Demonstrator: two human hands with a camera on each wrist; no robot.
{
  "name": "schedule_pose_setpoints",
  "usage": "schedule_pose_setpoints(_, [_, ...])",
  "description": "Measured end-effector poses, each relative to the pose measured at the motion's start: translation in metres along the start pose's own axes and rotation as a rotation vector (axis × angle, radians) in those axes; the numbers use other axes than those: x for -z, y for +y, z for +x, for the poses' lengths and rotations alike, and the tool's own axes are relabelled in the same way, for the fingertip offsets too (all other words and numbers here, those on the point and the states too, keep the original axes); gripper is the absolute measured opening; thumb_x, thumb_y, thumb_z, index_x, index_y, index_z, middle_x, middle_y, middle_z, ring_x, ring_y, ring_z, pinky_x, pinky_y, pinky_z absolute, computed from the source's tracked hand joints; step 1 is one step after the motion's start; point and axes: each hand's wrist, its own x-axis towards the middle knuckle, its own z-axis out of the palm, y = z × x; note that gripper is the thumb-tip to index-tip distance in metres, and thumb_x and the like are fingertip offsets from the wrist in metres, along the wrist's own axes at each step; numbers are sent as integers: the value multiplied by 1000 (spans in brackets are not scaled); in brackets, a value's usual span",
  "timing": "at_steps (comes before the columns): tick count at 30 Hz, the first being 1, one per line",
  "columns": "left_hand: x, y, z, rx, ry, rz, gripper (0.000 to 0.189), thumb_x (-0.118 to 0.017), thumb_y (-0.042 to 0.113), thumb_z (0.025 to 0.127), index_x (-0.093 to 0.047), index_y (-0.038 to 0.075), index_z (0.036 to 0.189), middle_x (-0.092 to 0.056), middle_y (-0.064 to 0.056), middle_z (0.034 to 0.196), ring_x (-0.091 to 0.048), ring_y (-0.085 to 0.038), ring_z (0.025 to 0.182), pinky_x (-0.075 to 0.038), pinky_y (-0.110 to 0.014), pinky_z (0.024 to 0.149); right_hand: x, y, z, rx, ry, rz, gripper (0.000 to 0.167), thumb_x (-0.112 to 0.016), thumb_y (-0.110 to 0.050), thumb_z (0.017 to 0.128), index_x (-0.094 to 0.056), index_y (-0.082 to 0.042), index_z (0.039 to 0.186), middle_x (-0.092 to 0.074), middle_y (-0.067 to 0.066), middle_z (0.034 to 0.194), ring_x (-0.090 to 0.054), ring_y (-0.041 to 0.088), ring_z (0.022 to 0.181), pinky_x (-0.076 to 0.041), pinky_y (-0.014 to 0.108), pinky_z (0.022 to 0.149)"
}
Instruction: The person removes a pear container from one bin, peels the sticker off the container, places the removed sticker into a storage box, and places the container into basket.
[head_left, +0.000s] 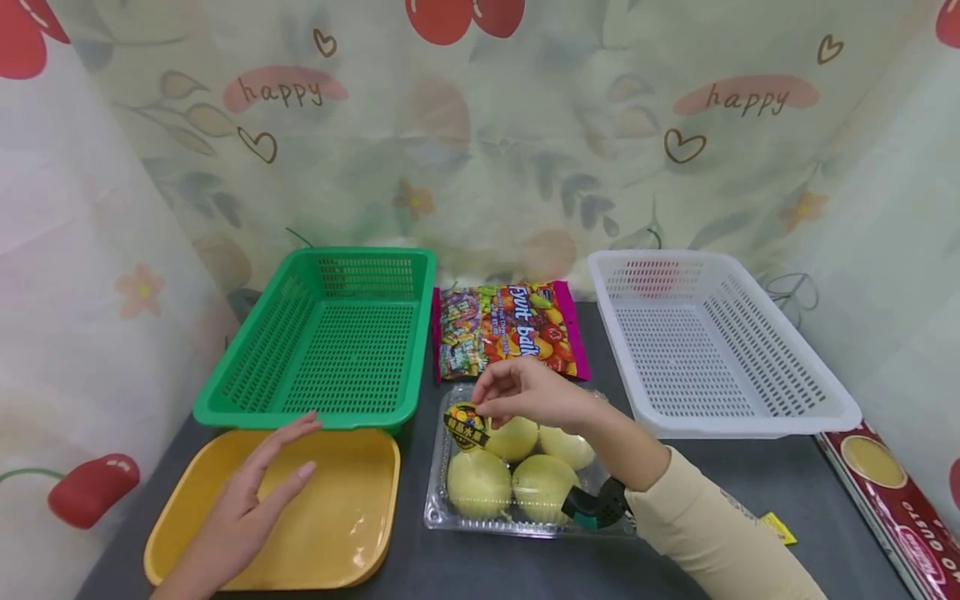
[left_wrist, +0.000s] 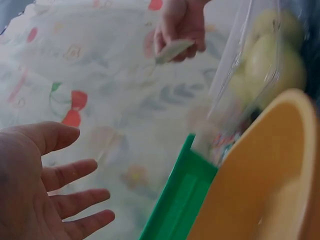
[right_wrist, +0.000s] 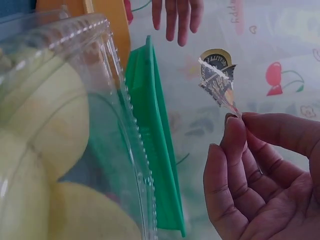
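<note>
My right hand (head_left: 528, 392) pinches a black and gold fruit sticker (right_wrist: 217, 75) by one edge, between thumb and forefinger. In the right wrist view the sticker stands in the air, apart from the box. Below that hand lies a clear plastic box (head_left: 433, 500) holding several round, pale yellow-green fruits (head_left: 478, 483); the hand and forearm hide part of it. My left hand (head_left: 243, 504) hovers over the yellow tray (head_left: 348, 542). Its fingers are spread and hold nothing, as the left wrist view (left_wrist: 55, 185) confirms for the hand.
A green basket (head_left: 206, 408) stands behind the yellow tray, and a white basket (head_left: 750, 423) is at the back right. Between them lies a colourful candy bag (head_left: 517, 329). A red package (head_left: 900, 500) lies at the right edge, near a small yellow packet (head_left: 778, 528). Printed curtains surround the table.
</note>
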Motion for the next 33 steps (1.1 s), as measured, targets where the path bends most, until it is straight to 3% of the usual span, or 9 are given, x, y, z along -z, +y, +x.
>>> schedule_pose_setpoints(3, [13, -13, -1, -13, 34, 18, 41, -51, 6, 94, -48, 11, 134, -42, 24, 136, -31, 14, 125, -26, 1, 92, -7, -3, 5, 7, -16, 8, 13, -60, -5, 89, -61, 5, 97, -64, 5, 87, -63, 13, 69, -56, 41, 75])
schedule_pose_setpoints(10, [43, -56, -9, 220, 42, 165, 42, -48, 29, 97, -44, 18, 138, -36, 37, 122, -27, 22, 110, -24, 2, 81, -25, -9, 16, 24, -38, -30, 11, -60, -3, 88, -62, 5, 95, -66, 11, 85, -63, 12, 66, -57, 33, 70])
schedule_pose_setpoints(13, [55, -73, -14, 291, 43, 144, 47, -45, 31, 99, -39, 12, 141, -40, 24, 132, -26, 20, 114, -24, -7, 103, -31, -10, 20, 42, -45, -34, 11, -60, -2, 88, -62, 6, 95, -66, 15, 85, -63, 11, 65, -57, 32, 68])
schedule_pose_setpoints(15, [63, -80, -15, 355, 28, 120, 52, -42, 33, 99, -33, 6, 143, -38, 4, 144, -25, 5, 131, -25, -34, 115, -35, -12, 23, 51, -48, -29, 11, -60, -2, 88, -61, 6, 95, -66, 16, 85, -62, 10, 64, -57, 31, 67])
schedule_pose_setpoints(17, [70, -87, -17, 436, 4, 108, 58, -39, 37, 99, -27, 3, 145, -31, -17, 149, -22, -18, 138, -25, -61, 106, -39, -14, 26, 53, -53, -17, 11, -60, -2, 88, -61, 6, 95, -66, 16, 85, -62, 10, 64, -57, 35, 69])
schedule_pose_setpoints(20, [76, -101, -22, 535, -9, 90, 63, -37, 42, 99, -22, 3, 147, -22, -26, 150, -16, -42, 134, -25, -69, 97, -46, -16, 31, 51, -61, -7, 11, -60, -1, 88, -62, 6, 96, -66, 16, 84, -62, 11, 64, -57, 42, 72])
schedule_pose_setpoints(24, [80, -122, -31, 595, 26, 81, 61, -36, 45, 98, -24, 11, 148, -16, -18, 155, -13, -32, 142, -31, -44, 110, -52, -18, 37, 55, -71, 0, 10, -60, 0, 87, -62, 6, 96, -66, 16, 84, -62, 11, 63, -56, 45, 73])
schedule_pose_setpoints(28, [82, -137, -36, 587, 38, 77, 58, -38, 42, 98, -28, 12, 147, -26, -4, 154, -40, 4, 123, -44, -5, 81, -56, -19, 42, 52, -68, 19, 11, -60, 1, 87, -62, 6, 96, -65, 16, 85, -61, 10, 63, -57, 35, 68])
schedule_pose_setpoints(33, [81, -144, -38, 620, 31, -123, 61, -43, 40, 97, -25, 12, 148, -38, 21, 141, -39, 30, 88, -46, -3, 71, -64, -20, 48, 39, -65, 51, 12, -59, 0, 88, -61, 7, 97, -65, 16, 86, -62, 9, 63, -57, 28, 65])
